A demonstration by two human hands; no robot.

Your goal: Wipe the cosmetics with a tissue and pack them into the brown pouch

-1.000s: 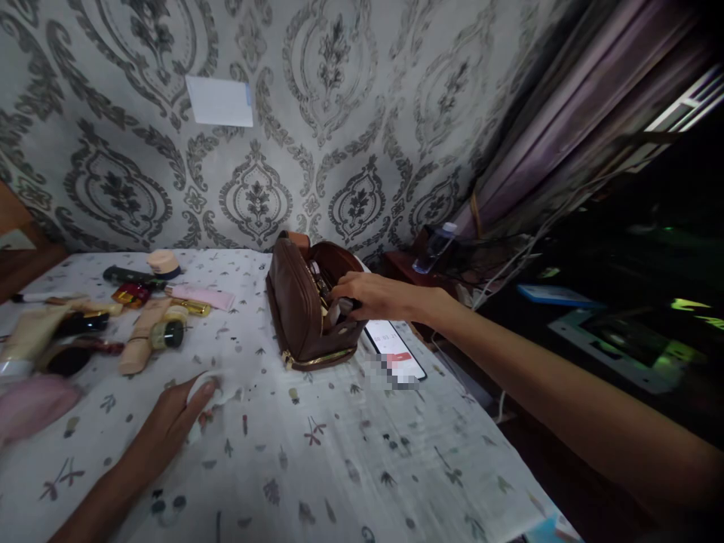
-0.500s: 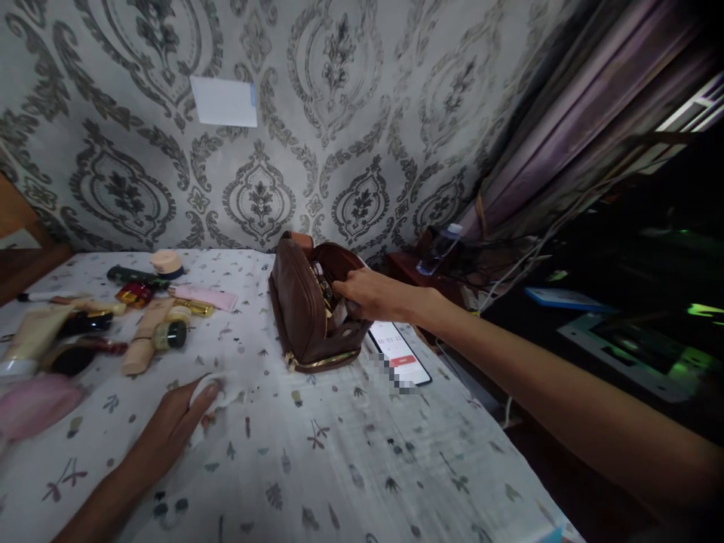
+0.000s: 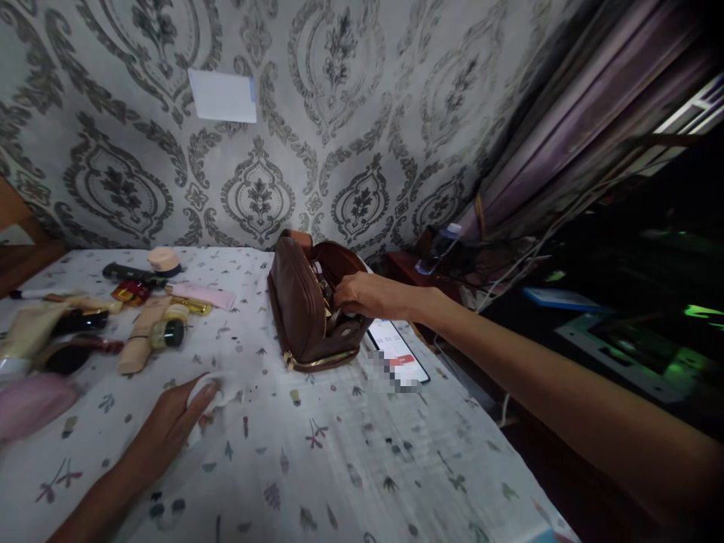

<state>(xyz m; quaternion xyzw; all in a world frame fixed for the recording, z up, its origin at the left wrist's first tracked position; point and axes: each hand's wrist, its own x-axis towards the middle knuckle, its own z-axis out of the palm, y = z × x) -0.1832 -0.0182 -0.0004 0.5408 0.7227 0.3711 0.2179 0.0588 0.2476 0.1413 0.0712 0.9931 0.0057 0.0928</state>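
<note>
A brown leather cosmetic bag (image 3: 299, 309) stands unzipped on the patterned cloth, with small items (image 3: 323, 290) showing inside. My right hand (image 3: 365, 296) reaches in over its right side, fingers curled at the opening; whatever they grip is hidden. Low on the left, my left hand (image 3: 179, 411) is closed on a crumpled white tissue (image 3: 213, 394) just above the cloth. Beyond it lie several cosmetics: a pink tube (image 3: 204, 295), a small jar with a dark lid (image 3: 168, 333) and a beige bottle (image 3: 136, 353).
A lit phone (image 3: 403, 354) lies right of the bag. More cosmetics, including a pink rounded item (image 3: 37, 403), spread along the left. A clear bottle (image 3: 440, 249) stands past the right edge of the cloth (image 3: 362, 483), near loose cables. Patterned wallpaper rises behind.
My right hand has shifted slightly within the bag's opening, fingers more curled. My left hand stays on the tissue, nearly still. The view has moved a little.
</note>
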